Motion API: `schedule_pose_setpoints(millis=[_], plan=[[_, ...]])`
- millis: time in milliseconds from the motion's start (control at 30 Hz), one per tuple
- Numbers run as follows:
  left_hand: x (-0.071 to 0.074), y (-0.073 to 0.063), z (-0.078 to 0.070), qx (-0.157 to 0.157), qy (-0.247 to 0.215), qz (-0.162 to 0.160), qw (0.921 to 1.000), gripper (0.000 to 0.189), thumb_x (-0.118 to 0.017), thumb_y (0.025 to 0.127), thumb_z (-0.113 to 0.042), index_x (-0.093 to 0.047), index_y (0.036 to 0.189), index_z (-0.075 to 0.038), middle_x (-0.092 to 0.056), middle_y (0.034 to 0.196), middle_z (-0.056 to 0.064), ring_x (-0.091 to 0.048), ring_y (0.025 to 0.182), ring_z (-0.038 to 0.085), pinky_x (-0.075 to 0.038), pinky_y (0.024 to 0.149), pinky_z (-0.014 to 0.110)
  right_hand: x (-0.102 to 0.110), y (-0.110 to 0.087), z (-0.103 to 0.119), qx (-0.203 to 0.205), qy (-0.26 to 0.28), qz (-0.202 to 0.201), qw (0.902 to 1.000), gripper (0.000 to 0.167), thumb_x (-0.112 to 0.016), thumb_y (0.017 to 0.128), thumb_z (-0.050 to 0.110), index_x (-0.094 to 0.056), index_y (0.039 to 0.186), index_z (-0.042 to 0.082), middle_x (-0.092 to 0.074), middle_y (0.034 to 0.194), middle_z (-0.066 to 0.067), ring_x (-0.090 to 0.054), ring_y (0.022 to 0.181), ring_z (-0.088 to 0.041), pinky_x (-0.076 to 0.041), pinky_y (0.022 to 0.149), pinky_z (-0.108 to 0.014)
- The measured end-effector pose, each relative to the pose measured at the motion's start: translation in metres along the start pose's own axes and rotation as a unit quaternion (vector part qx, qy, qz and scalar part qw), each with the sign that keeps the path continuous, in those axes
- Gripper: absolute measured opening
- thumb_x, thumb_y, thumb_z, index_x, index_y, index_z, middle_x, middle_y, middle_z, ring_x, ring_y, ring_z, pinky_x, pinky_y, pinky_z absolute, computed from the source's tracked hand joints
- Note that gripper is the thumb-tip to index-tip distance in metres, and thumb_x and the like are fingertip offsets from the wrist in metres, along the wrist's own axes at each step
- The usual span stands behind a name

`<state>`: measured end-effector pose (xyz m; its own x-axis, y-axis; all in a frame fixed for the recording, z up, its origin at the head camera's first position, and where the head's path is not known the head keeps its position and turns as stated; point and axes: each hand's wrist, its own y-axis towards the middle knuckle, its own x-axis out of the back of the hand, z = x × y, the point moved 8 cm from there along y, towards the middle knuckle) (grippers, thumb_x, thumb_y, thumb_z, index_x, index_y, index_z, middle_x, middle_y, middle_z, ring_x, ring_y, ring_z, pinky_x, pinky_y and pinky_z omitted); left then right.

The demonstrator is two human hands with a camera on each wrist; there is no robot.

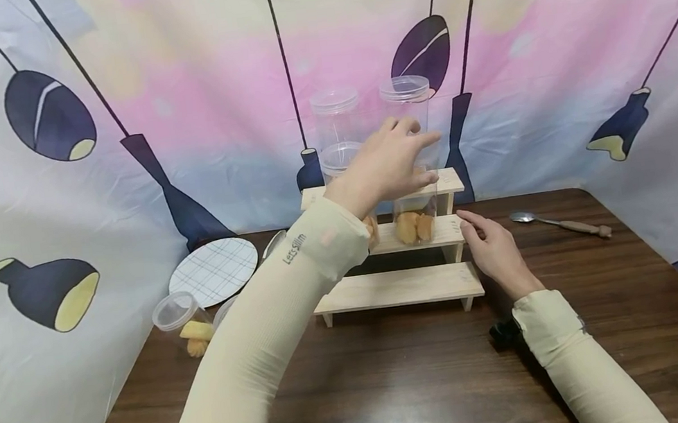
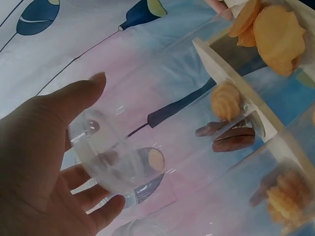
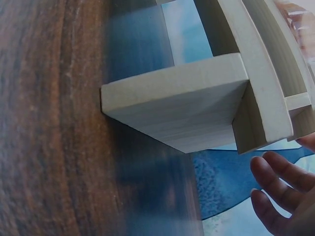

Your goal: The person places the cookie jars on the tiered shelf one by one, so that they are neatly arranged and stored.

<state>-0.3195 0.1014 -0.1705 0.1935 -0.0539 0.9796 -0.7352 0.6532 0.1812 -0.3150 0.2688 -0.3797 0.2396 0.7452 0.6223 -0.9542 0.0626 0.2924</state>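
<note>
A tiered wooden stand carries clear lidded jars on its upper steps. My left hand reaches in front of them, fingers spread and thumb apart, near the top of the right-hand jar on the middle step. In the left wrist view, its thumb and fingers are spread around a clear round lid, with a gap at the thumb; whether any finger touches it is unclear. Golden cookies lie in the jar's bottom. My right hand is beside the stand's right end, its fingers loosely bent and holding nothing.
At left are a checked plate and a clear jar with yellow pieces, partly behind my left sleeve. A spoon with a wooden handle lies at right. Two tall jars stand on the top step before the cloth backdrop.
</note>
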Motion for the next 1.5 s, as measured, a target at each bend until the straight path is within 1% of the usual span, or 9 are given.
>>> schedule_pose_setpoints(millis=[133, 400, 567, 733, 900, 1067, 1267, 1400, 1500], plan=[[-0.002, -0.001, 0.001, -0.003, 0.005, -0.012, 0.9999, 0.065, -0.061, 0.096, -0.05, -0.041, 0.153, -0.029, -0.044, 0.148, 0.004, -0.038, 0.138, 0.024, -0.033, 0.114, 0.037, -0.002, 0.0, 0.001, 0.002, 0.002, 0.001, 1.0, 0.056, -0.036, 0.106, 0.049, -0.049, 0.149, 0.016, -0.054, 0.14, -0.022, -0.057, 0.115, -0.04, -0.046, 0.091, -0.058], [0.001, -0.005, 0.0, -0.006, 0.0, -0.026, 0.9996, 0.064, -0.061, 0.096, -0.048, -0.042, 0.153, -0.029, -0.039, 0.155, 0.005, -0.033, 0.143, 0.026, -0.03, 0.117, 0.04, -0.003, 0.0, 0.002, 0.006, 0.006, 0.003, 1.0, 0.056, -0.034, 0.106, 0.049, -0.047, 0.151, 0.017, -0.053, 0.142, -0.021, -0.057, 0.116, -0.04, -0.046, 0.092, -0.059], [0.013, -0.011, -0.006, -0.018, -0.005, -0.038, 0.9991, 0.063, -0.06, 0.097, -0.047, -0.04, 0.154, -0.029, -0.037, 0.157, 0.005, -0.033, 0.144, 0.025, -0.031, 0.116, 0.041, 0.0, 0.0, 0.0, 0.003, 0.009, -0.001, 1.0, 0.055, -0.035, 0.106, 0.049, -0.047, 0.151, 0.018, -0.053, 0.143, -0.02, -0.056, 0.116, -0.039, -0.045, 0.092, -0.058], [0.034, -0.025, -0.015, -0.051, -0.006, -0.067, 0.9964, 0.063, -0.063, 0.096, -0.044, -0.042, 0.153, -0.026, -0.038, 0.156, 0.007, -0.034, 0.143, 0.026, -0.033, 0.115, 0.041, 0.003, -0.001, -0.003, 0.003, 0.01, -0.005, 0.9999, 0.055, -0.034, 0.106, 0.049, -0.047, 0.151, 0.019, -0.056, 0.137, -0.02, -0.057, 0.113, -0.036, -0.045, 0.09, -0.056], [0.054, -0.049, -0.024, -0.093, -0.008, -0.113, 0.9893, 0.06, -0.063, 0.097, -0.039, -0.045, 0.152, -0.022, -0.042, 0.153, 0.009, -0.038, 0.141, 0.027, -0.032, 0.116, 0.038, 0.005, -0.002, -0.004, 0.004, 0.008, -0.01, 0.9999, 0.055, -0.034, 0.106, 0.048, -0.047, 0.15, 0.019, -0.058, 0.134, -0.02, -0.057, 0.111, -0.036, -0.045, 0.089, -0.055], [0.065, -0.084, -0.022, -0.123, -0.012, -0.165, 0.9785, 0.057, -0.062, 0.098, -0.037, -0.047, 0.15, -0.019, -0.045, 0.15, 0.011, -0.042, 0.138, 0.027, -0.035, 0.115, 0.038, 0.005, 0.0, -0.004, 0.004, 0.001, -0.01, 0.9999, 0.054, -0.035, 0.106, 0.047, -0.047, 0.15, 0.019, -0.057, 0.136, -0.021, -0.057, 0.113, -0.037, -0.045, 0.091, -0.057], [0.063, -0.136, 0.001, -0.115, -0.042, -0.225, 0.9667, 0.057, -0.069, 0.094, -0.035, -0.053, 0.145, -0.017, -0.052, 0.144, 0.012, -0.051, 0.128, 0.028, -0.044, 0.105, 0.043, 0.002, 0.001, -0.005, -0.003, -0.006, -0.004, 1.0, 0.055, -0.034, 0.106, 0.049, -0.047, 0.151, 0.02, -0.055, 0.138, -0.021, -0.056, 0.117, -0.04, -0.044, 0.094, -0.059], [0.053, -0.165, 0.021, -0.093, -0.053, -0.231, 0.967, 0.057, -0.071, 0.092, -0.034, -0.055, 0.143, -0.016, -0.052, 0.143, 0.014, -0.049, 0.13, 0.031, -0.043, 0.106, 0.047, 0.001, -0.001, -0.007, -0.006, -0.002, 0.0, 1.0, 0.055, -0.034, 0.106, 0.049, -0.046, 0.151, 0.02, -0.054, 0.14, -0.021, -0.055, 0.12, -0.04, -0.043, 0.096, -0.06], [0.042, -0.182, 0.036, -0.073, -0.053, -0.219, 0.9716, 0.06, -0.073, 0.09, -0.035, -0.054, 0.144, -0.016, -0.051, 0.143, 0.016, -0.048, 0.131, 0.034, -0.042, 0.106, 0.05, 0.002, -0.001, -0.006, -0.003, 0.001, -0.002, 1.0, 0.055, -0.034, 0.106, 0.049, -0.046, 0.151, 0.02, -0.053, 0.142, -0.021, -0.054, 0.122, -0.04, -0.043, 0.097, -0.06]])
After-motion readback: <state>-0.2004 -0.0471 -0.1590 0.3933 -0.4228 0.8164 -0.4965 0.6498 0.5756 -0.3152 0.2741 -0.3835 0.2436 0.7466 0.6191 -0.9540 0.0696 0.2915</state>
